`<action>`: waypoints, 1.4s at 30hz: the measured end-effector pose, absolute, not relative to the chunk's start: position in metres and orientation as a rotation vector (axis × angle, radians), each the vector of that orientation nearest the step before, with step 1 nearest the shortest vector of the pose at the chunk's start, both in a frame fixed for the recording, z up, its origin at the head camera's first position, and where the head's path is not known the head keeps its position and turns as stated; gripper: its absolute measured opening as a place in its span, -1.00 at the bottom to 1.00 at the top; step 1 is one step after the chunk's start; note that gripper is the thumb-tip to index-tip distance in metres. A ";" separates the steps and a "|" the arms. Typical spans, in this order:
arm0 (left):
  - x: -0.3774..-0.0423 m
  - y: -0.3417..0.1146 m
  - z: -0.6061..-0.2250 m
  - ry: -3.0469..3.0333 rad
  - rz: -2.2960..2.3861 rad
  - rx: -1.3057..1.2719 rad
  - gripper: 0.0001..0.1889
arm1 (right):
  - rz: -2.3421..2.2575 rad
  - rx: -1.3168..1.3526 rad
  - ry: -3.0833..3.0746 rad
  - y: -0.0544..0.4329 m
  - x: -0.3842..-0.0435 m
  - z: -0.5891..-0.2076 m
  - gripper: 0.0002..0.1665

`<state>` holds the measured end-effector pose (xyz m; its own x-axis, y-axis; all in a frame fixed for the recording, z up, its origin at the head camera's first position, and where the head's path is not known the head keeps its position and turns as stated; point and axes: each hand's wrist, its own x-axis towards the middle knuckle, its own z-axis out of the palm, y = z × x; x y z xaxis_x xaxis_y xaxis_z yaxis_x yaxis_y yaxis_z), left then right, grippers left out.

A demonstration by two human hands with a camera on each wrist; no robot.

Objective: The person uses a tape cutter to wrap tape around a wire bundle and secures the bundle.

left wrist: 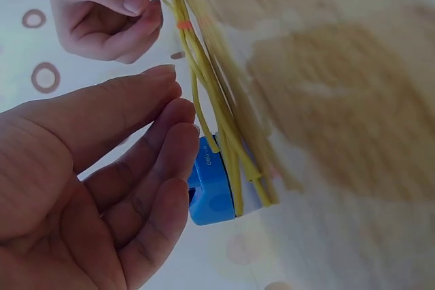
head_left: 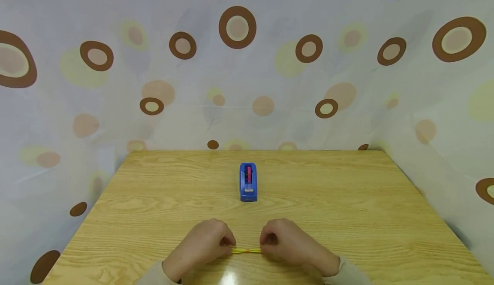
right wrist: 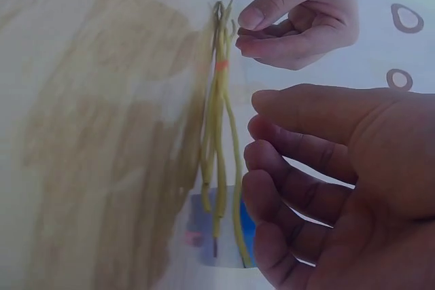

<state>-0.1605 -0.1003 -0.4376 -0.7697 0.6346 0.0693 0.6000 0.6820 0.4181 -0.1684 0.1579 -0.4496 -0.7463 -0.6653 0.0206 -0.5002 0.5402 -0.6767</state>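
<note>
A bundle of thin yellow wires [head_left: 251,250] lies crosswise on the table near its front edge. An orange band [left wrist: 184,25] ties it round the middle, and the strands fan out toward the ends. My left hand [head_left: 206,242] is at the bundle's left end; in the left wrist view its thumb and fingers are loosely bent, fingertips right beside the strands. At the other end is my right hand [head_left: 287,242], its fingers likewise relaxed and spread beside the wires in the right wrist view. Neither hand grips the bundle.
Beyond the hands, a blue tape dispenser [head_left: 248,195] with a pink core [head_left: 249,174] stands on the wood-grain table [head_left: 328,195]. A pale patterned sheet [head_left: 270,126] with brown rings surrounds the table's back and sides.
</note>
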 end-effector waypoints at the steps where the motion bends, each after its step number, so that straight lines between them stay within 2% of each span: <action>1: -0.161 -0.100 -0.437 2.806 0.657 1.036 -0.88 | -1.006 -0.980 2.542 0.158 -0.169 -0.449 -0.87; 13: -0.163 -0.099 -0.421 2.770 0.758 1.039 -0.94 | -1.141 -0.960 2.483 0.160 -0.168 -0.426 -0.91; 21: -0.165 -0.097 -0.403 2.753 0.856 1.020 -0.94 | -1.187 -1.053 2.518 0.163 -0.168 -0.411 -0.92; 32: -0.165 -0.097 -0.383 2.850 0.949 1.050 -0.92 | -1.219 -1.092 2.604 0.171 -0.177 -0.378 -0.87; 42: -0.171 -0.094 -0.372 2.911 1.007 1.115 -0.86 | -1.293 -1.114 2.621 0.175 -0.183 -0.367 -0.78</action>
